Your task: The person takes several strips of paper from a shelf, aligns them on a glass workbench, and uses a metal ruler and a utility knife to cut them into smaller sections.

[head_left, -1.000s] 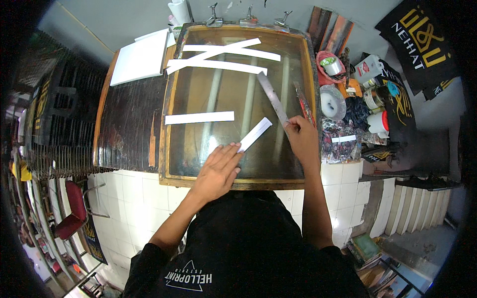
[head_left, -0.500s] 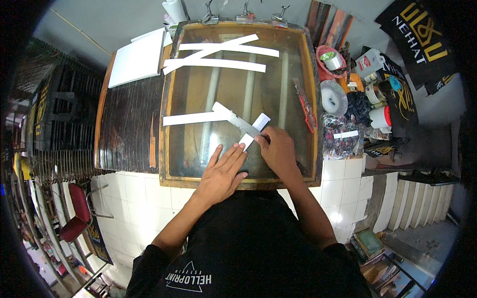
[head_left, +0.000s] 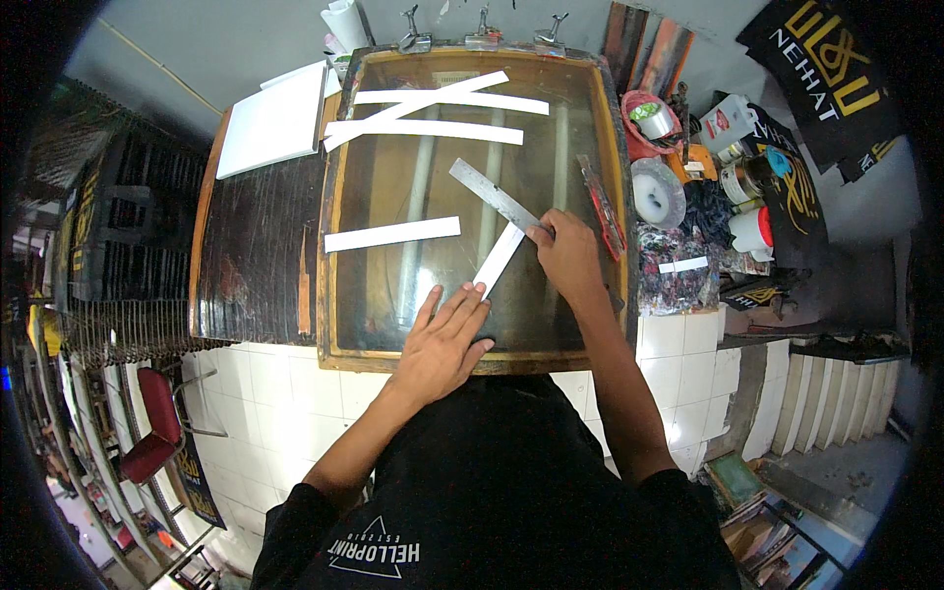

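Note:
My right hand [head_left: 567, 258] is closed round the near end of a steel ruler [head_left: 484, 187], thumb and fingers pinching it. The ruler slants up and to the left over the glass tabletop [head_left: 374, 295], crossing the upper end of a white paper strip [head_left: 501, 261]. On that strip's lower end rests my left hand [head_left: 444, 339], fingers stretched out flat. To the left, another white strip [head_left: 393, 235] lies apart from both hands. Farther back, several white strips [head_left: 442, 128] lie on the glass, some crossing. Whether the ruler touches the strip I cannot tell.
A red cutter knife [head_left: 605, 211] lies near the glass's right edge. Metal clamps [head_left: 483, 41] line the table's back edge. White sheets [head_left: 270, 123] are stacked on the dark wooden board [head_left: 251, 246] at left. Tubs and bottles, including a round white tub [head_left: 657, 192], crowd the right side.
My right hand and the ruler have moved away from me and slightly right. The left strip's right end is now uncovered. My left hand has stayed in place.

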Tool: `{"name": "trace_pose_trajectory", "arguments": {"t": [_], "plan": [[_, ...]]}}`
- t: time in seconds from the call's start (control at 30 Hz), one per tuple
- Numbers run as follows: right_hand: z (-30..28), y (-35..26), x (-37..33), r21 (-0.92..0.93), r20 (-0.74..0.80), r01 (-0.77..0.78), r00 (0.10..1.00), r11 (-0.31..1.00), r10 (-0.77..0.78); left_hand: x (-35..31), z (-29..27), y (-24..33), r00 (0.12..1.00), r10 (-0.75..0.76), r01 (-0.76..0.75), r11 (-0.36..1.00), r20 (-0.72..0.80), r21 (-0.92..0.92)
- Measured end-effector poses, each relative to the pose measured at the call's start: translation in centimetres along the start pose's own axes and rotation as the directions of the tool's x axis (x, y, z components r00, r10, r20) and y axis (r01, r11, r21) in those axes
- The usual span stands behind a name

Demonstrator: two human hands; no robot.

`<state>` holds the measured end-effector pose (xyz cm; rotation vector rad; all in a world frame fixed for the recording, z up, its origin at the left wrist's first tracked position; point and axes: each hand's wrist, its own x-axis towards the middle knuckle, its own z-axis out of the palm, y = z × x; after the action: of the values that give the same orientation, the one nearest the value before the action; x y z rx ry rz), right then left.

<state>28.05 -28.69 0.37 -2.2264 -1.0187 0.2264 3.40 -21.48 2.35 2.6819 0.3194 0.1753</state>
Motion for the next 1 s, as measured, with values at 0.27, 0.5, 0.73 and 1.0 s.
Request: {"name": "trace_pose_trajectory", "arguments": {"t": [0.27, 0.5, 0.73, 1.0], "plan": [[-2.9, -1.6, -1.9, 0.148, -0.034, 0.071, 0.997, 0.986, -0.067, 0.9, -0.2, 0.6, 0.974, -0.177, 0.103, 0.902, -0.142, -0.419], [-0.2, -0.4, -5.7, -0.172, -0.026, 0.388, 0.917, 0.905, -0.398, 9.5, -5.9, -3.1, 0.921, 0.056, -0.066, 0.998, -0.385, -0.014], [1.6, -1.1, -6.3, -0.286, -0.016, 0.470, 0.869, 0.835, -0.495, 18.6, -2.5, -6.0, 0.984, 0.065, -0.104, 0.966, 0.167, 0.237], [3.0, -3.0, -9.4, -0.173, 0.121, 0.631, 0.776, 0.756, -0.619, 18.4, -1.5, -6.1, 0.971, -0.033, -0.023, 0.973, 0.238, 0.228]]}}
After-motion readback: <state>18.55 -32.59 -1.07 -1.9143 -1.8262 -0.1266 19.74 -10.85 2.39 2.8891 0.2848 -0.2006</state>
